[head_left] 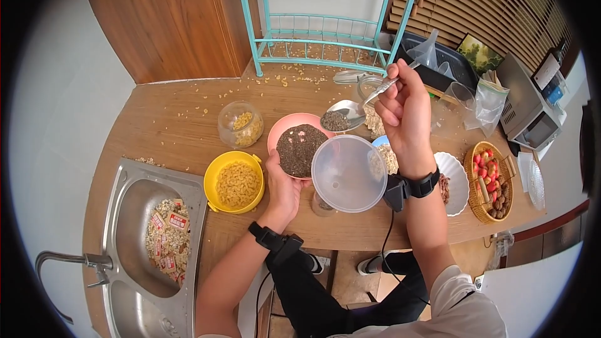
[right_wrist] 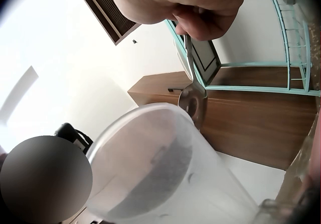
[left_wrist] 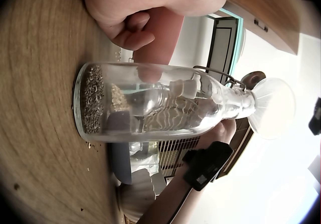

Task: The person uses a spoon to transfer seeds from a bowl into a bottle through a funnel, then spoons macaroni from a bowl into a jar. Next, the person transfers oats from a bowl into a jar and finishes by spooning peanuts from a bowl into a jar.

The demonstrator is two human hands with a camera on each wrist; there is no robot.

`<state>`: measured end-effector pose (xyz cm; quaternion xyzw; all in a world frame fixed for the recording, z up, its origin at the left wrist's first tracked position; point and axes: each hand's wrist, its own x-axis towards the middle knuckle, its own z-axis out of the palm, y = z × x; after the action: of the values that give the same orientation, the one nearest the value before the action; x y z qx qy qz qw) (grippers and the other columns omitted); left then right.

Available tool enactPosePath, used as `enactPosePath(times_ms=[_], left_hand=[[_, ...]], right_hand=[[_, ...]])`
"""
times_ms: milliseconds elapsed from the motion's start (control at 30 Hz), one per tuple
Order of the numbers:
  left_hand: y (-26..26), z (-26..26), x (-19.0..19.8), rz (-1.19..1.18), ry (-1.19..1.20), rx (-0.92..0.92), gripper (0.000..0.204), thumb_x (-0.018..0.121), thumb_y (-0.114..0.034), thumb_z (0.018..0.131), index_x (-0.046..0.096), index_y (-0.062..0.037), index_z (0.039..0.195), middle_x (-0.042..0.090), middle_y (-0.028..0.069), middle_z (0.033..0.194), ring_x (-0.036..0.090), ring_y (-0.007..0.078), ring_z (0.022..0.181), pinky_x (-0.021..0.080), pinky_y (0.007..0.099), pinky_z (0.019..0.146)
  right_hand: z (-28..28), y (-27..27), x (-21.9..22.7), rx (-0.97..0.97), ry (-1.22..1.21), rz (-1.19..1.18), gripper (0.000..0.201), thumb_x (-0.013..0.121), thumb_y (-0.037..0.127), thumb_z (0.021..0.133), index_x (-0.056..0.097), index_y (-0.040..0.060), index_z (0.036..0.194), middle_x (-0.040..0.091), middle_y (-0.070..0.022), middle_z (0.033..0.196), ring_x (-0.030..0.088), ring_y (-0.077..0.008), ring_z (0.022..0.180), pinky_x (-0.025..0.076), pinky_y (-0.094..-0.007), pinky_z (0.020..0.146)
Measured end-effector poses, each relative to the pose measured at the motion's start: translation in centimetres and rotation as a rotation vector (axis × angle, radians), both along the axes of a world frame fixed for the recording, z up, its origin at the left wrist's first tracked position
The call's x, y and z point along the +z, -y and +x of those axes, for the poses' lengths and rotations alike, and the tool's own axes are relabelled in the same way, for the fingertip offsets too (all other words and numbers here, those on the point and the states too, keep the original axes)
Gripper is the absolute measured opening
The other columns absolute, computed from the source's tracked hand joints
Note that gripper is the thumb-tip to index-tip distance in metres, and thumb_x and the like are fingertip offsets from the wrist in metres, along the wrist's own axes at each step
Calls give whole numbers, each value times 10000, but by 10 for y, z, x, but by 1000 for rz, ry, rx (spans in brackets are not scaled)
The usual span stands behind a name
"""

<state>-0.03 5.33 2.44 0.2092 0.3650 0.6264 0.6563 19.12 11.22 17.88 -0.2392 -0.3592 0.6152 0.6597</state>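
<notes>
My left hand [head_left: 283, 191] grips the near side of a pink bowl [head_left: 283, 122] of small dark seeds [head_left: 300, 150], its thumb at the rim. Raised above the counter, my right hand [head_left: 405, 112] pinches the handle of a metal spoon [head_left: 358, 111]. Dark seeds lie in the spoon, which is just beyond a translucent plastic funnel [head_left: 349, 175]. This funnel sits in the neck of a clear glass bottle [left_wrist: 165, 103] with a wire clasp, upright on the counter beside the left hand. A layer of dark seeds [left_wrist: 93, 101] covers the bottle's bottom.
Left of the bowl are a yellow bucket [head_left: 208, 181] of pasta and a glass jar [head_left: 228, 119]. A white scalloped dish [head_left: 460, 178] and wicker basket [head_left: 471, 172] stand to the right. Behind rises a turquoise rack [head_left: 322, 61]; a steel sink [head_left: 128, 213] lies at left.
</notes>
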Motion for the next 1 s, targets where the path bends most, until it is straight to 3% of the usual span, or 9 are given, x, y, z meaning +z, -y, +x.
enactPosePath(times_ms=[1000], left_hand=[[-1, 0, -3, 32, 28, -12, 527, 255, -553, 1039, 515, -122, 1196, 677, 50, 1043, 634, 145, 836, 462, 293, 637]], right_hand=[[0, 21, 15, 36, 109, 130, 358, 475, 368, 1041, 542, 117, 794, 409, 67, 540, 235, -30, 397, 182, -209, 355]])
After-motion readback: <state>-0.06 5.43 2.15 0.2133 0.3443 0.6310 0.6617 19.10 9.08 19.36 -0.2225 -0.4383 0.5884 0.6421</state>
